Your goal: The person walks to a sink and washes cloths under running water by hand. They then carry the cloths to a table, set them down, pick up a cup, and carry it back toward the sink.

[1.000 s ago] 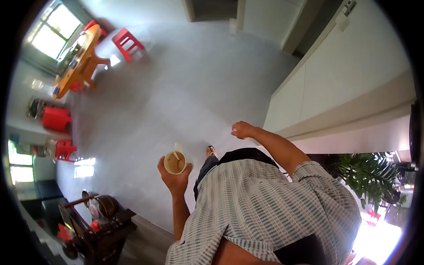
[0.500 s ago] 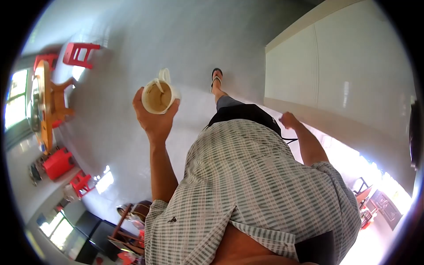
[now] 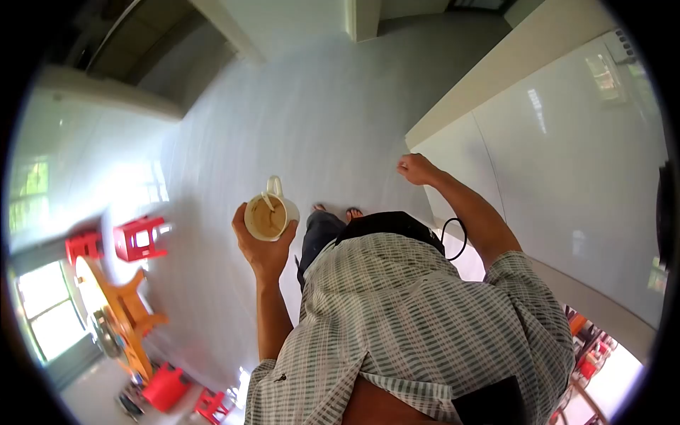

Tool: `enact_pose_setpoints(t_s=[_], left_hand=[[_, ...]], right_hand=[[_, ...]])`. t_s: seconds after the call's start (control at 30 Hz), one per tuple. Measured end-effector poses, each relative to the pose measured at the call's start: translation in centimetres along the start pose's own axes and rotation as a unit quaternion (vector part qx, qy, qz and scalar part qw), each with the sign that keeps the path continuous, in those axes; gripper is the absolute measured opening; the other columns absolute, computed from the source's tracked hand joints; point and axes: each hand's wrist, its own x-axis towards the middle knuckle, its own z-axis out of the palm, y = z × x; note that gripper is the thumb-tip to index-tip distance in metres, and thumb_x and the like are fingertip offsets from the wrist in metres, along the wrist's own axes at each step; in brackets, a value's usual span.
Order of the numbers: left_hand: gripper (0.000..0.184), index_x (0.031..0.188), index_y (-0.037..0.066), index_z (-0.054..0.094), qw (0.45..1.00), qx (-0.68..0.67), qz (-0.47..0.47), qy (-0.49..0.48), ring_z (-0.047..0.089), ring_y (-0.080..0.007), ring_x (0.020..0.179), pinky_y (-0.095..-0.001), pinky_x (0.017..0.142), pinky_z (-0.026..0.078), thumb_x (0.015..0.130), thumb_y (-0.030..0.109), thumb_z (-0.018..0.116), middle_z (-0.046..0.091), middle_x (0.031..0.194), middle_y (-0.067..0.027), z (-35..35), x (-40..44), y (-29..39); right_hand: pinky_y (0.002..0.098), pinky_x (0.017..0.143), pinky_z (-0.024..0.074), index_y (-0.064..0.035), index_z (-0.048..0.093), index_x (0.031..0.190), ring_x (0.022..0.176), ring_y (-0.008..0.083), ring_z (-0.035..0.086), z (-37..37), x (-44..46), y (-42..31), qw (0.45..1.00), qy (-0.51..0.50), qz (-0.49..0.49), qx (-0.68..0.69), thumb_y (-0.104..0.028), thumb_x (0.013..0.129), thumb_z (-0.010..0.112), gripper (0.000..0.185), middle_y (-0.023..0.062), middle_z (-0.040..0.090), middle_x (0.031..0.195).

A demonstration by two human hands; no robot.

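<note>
A white mug (image 3: 291, 210) is in my left hand (image 3: 264, 253), with thumb and fingers wrapped around its sides. The handle points away from me. Inside, light brown residue or liquid shows on the bottom and walls; I cannot tell which. A white spoon (image 3: 268, 201) leans in the mug against the rim near the handle. Out to the right, my right hand (image 3: 419, 169) hangs in the air with its fingers curled in and nothing visible in them. It is nearest to the white tiled wall.
To the left are red stools (image 3: 139, 239) beside a wooden table (image 3: 126, 304) and a window (image 3: 49, 301). A pale tiled wall (image 3: 552, 163) runs along my right. Ahead, the grey floor (image 3: 304, 106) leads between a doorway edge (image 3: 152, 103) and a white pillar (image 3: 362, 20).
I have walked forward; the stools and table have shifted back, and a doorway and pillar now show ahead. My right hand has swung forward. The mug stays in my left hand.
</note>
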Motion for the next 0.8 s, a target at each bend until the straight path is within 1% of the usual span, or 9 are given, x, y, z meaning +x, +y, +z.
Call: enact_pose_setpoints(t_s=[0.17, 0.23, 0.4, 0.5, 0.57, 0.63, 0.7, 0.77, 0.8], left_hand=[[0.089, 0.133, 0.002, 0.043, 0.996, -0.018, 0.035, -0.077, 0.060, -0.0306, 0.112, -0.0426, 0.095, 0.051, 0.060, 0.019, 0.091, 0.056, 0.122, -0.0155, 1.2, 7.6, -6.6], [0.091, 0.134, 0.002, 0.043, 0.990, -0.063, 0.051, -0.114, 0.059, -0.0292, 0.113, -0.0415, 0.097, 0.050, 0.059, 0.020, 0.091, 0.057, 0.123, -0.0153, -1.1, 2.2, -6.6], [0.089, 0.133, 0.002, 0.043, 0.969, -0.058, 0.124, -0.204, 0.062, -0.0311, 0.111, -0.0411, 0.094, 0.052, 0.060, 0.019, 0.091, 0.060, 0.121, -0.0166, -2.3, 4.8, -9.2], [0.087, 0.132, 0.001, 0.042, 0.942, -0.055, 0.216, -0.252, 0.064, -0.0326, 0.107, -0.0426, 0.091, 0.053, 0.062, 0.019, 0.090, 0.061, 0.118, -0.0177, -2.7, 7.1, -9.4], [0.086, 0.132, 0.000, 0.042, 0.917, -0.046, 0.272, -0.287, 0.064, -0.0334, 0.105, -0.0437, 0.090, 0.053, 0.063, 0.018, 0.090, 0.061, 0.117, -0.0183, -3.7, 7.9, -9.9], [0.087, 0.133, 0.000, 0.041, 0.892, -0.064, 0.330, -0.303, 0.065, -0.0341, 0.104, -0.0444, 0.090, 0.054, 0.063, 0.017, 0.090, 0.061, 0.117, -0.0187, -4.2, 8.9, -9.2], [0.086, 0.133, -0.001, 0.041, 0.885, -0.080, 0.316, -0.334, 0.064, -0.0338, 0.106, -0.0437, 0.091, 0.054, 0.064, 0.016, 0.090, 0.060, 0.119, -0.0192, -4.9, 9.1, -8.5], [0.085, 0.132, -0.001, 0.042, 0.877, -0.066, 0.335, -0.338, 0.064, -0.0332, 0.106, -0.0428, 0.091, 0.054, 0.064, 0.015, 0.090, 0.060, 0.119, -0.0192, -5.4, 9.4, -8.0], [0.085, 0.132, -0.001, 0.042, 0.876, -0.079, 0.324, -0.347, 0.064, -0.0330, 0.106, -0.0425, 0.091, 0.054, 0.064, 0.015, 0.090, 0.060, 0.119, -0.0190, -4.5, 11.5, -8.2]], right_hand=[[0.0461, 0.086, 0.0524, -0.0008, 0.069, 0.094, 0.096, 0.0394, 0.066, 4.0, 5.5, -2.6, 0.998, -0.007, 0.059, -0.005, -0.028, 0.090, 0.061, 0.029, 0.0198, 0.070, 0.096], [0.0473, 0.087, 0.0523, 0.0008, 0.068, 0.094, 0.097, 0.0404, 0.065, 7.8, -3.7, -0.9, 0.989, -0.044, 0.066, -0.123, -0.030, 0.090, 0.061, 0.033, 0.0219, 0.069, 0.099], [0.0487, 0.087, 0.0521, 0.0009, 0.069, 0.100, 0.099, 0.0397, 0.066, 11.0, -11.3, -7.1, 0.966, -0.178, 0.157, -0.104, -0.039, 0.093, 0.061, 0.042, 0.0228, 0.069, 0.102], [0.0459, 0.085, 0.0531, 0.0011, 0.068, 0.103, 0.098, 0.0381, 0.067, 13.3, -13.6, -10.8, 0.994, -0.025, 0.108, -0.026, -0.044, 0.093, 0.062, 0.047, 0.0228, 0.070, 0.101], [0.0411, 0.084, 0.0539, -0.0007, 0.069, 0.109, 0.096, 0.0340, 0.069, 12.0, -14.2, -16.5, 0.978, 0.001, 0.133, 0.160, -0.048, 0.092, 0.065, 0.050, 0.0220, 0.071, 0.102], [0.0375, 0.085, 0.0541, -0.0030, 0.067, 0.120, 0.093, 0.0304, 0.070, 14.9, -15.0, -21.0, 0.961, 0.036, 0.102, 0.256, -0.052, 0.091, 0.066, 0.057, 0.0187, 0.073, 0.101], [0.0370, 0.092, 0.0521, -0.0048, 0.063, 0.130, 0.104, 0.0281, 0.067, 14.9, -15.1, -25.9, 0.943, -0.066, 0.088, 0.313, -0.056, 0.091, 0.065, 0.064, 0.0172, 0.071, 0.112], [0.0346, 0.090, 0.0502, 0.0001, 0.060, 0.131, 0.103, 0.0233, 0.066, 16.4, -14.4, -29.0, 0.934, -0.109, 0.039, 0.339, -0.048, 0.095, 0.065, 0.060, 0.0147, 0.071, 0.113], [0.0360, 0.094, 0.0482, -0.0001, 0.060, 0.132, 0.108, 0.0247, 0.064, 17.4, -11.3, -29.0, 0.927, -0.133, 0.030, 0.350, -0.050, 0.096, 0.061, 0.062, 0.0154, 0.069, 0.118]])
